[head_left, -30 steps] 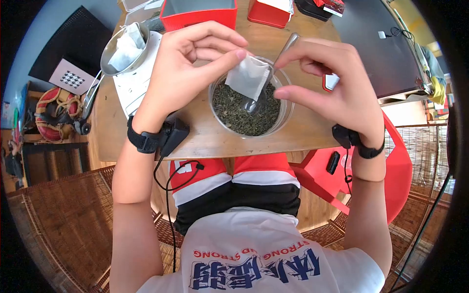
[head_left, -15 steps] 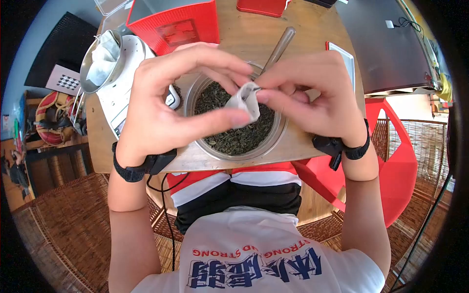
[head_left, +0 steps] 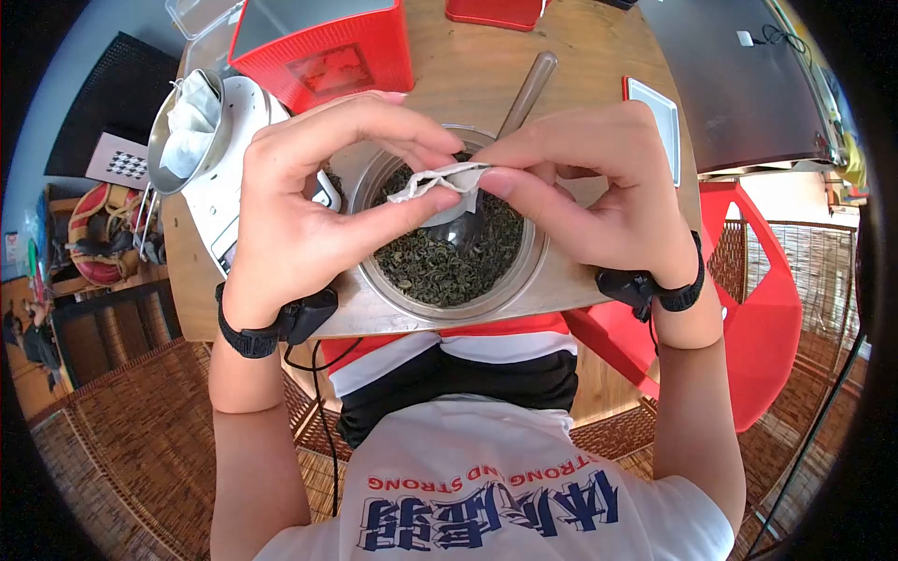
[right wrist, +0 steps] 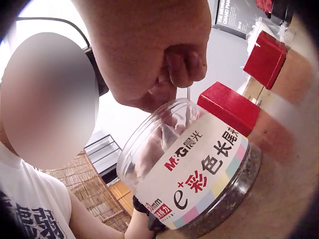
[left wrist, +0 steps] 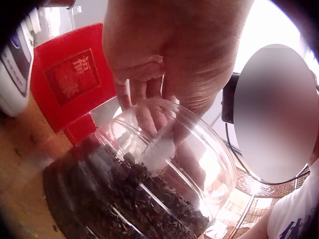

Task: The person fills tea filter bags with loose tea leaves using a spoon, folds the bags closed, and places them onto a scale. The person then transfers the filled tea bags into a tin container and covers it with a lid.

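An empty-looking white tea bag (head_left: 440, 179) is held mouth up between both hands, over a clear plastic jar (head_left: 374, 285). Thumb and fingers of my left hand (head_left: 313, 201) hold its left side. My right hand (head_left: 603, 178) pinches the right corner between thumb and forefinger. Dark dried tea leaves (head_left: 440, 271) fill the lower part of the jar. A metal spoon (head_left: 528, 93) leans in it, handle over the far rim, partly hidden by the right hand. In the right wrist view, the jar's printed label (right wrist: 199, 172) faces the camera.
Left of the jar stands a white scale (head_left: 234, 131), beside a metal bowl (head_left: 210, 154) with filled tea bags (head_left: 190, 131). Behind my left hand is an open red box (head_left: 327, 56). A red-edged white lid (head_left: 655, 122) lies right. A red tin (head_left: 496, 11) stands at the back.
The tea bag went from hanging flat in the left hand to having its mouth spread between both hands. My right hand came in and took its corner. The view shifted, too.
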Motion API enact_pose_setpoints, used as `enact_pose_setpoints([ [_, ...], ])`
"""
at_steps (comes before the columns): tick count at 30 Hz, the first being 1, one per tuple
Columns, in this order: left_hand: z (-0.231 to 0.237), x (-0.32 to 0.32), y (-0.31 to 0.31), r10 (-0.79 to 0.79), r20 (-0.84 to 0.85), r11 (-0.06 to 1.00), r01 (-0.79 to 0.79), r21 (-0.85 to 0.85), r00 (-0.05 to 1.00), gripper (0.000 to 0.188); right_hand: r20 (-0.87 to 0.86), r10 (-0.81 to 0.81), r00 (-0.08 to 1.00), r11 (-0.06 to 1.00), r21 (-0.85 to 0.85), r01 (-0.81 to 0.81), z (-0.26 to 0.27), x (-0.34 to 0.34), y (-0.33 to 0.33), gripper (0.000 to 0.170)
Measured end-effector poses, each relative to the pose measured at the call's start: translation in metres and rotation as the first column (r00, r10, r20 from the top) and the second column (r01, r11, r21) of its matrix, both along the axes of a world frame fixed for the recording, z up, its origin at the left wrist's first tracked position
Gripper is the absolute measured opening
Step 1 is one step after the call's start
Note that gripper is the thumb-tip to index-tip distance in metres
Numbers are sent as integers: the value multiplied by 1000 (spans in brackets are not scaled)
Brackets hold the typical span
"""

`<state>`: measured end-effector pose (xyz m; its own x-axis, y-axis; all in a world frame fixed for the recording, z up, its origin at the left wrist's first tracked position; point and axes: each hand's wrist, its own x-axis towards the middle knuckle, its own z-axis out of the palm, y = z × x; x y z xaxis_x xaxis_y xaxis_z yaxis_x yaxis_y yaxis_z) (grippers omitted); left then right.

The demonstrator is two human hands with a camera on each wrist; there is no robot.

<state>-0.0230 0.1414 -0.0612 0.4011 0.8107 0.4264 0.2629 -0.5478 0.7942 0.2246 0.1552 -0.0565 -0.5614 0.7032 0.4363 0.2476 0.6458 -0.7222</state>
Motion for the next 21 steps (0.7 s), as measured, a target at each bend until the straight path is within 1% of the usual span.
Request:
enact_pose_setpoints([
  [3, -1, 0, 0, -2, 11, 1000, 2, -18, 1000, 34, -13, 11, 1000, 1000, 26, -10, 3, -1, 1, 10],
  [4, 0, 0, 0, -2, 12, 1000, 2, -16, 1000, 34, -25, -25, 999, 999, 25, 25, 3, -2, 1, 7],
  [5, 1, 0, -2, 13, 10, 999, -12, -53, 1000, 34, -37, -60, 998, 998, 22, 61, 4, -2, 1, 4],
  [6, 2, 1, -3, 28, 9, 996, -27, -89, 1000, 35, -35, -61, 998, 998, 25, 62, 4, -2, 1, 4],
  [9, -1, -1, -2, 27, 47, 993, -21, -113, 999, 37, -12, -84, 996, 995, 55, 84, 4, -2, 2, 5],
  [11, -1, -1, -2, 23, 46, 995, -19, -100, 999, 38, -44, -117, 992, 991, 61, 120, 4, -3, 2, 4],
  [13, -2, -2, -1, 22, 45, 996, -18, -88, 999, 38, -39, -119, 992, 990, 75, 121, 6, -2, 3, 5],
  [15, -3, -2, -1, 22, 66, 997, -17, -82, 998, 32, -35, -120, 992, 988, 90, 123, 7, -2, 4, 6],
  [17, -3, -1, -1, 23, 64, 998, -19, -65, 998, 33, -55, -119, 991, 979, 159, 126, 8, 1, 5, 10],
  [21, -2, -1, -1, 9, 64, 998, -5, -62, 998, 33, -65, -143, 988, 962, 226, 154, 13, 2, 6, 13],
])
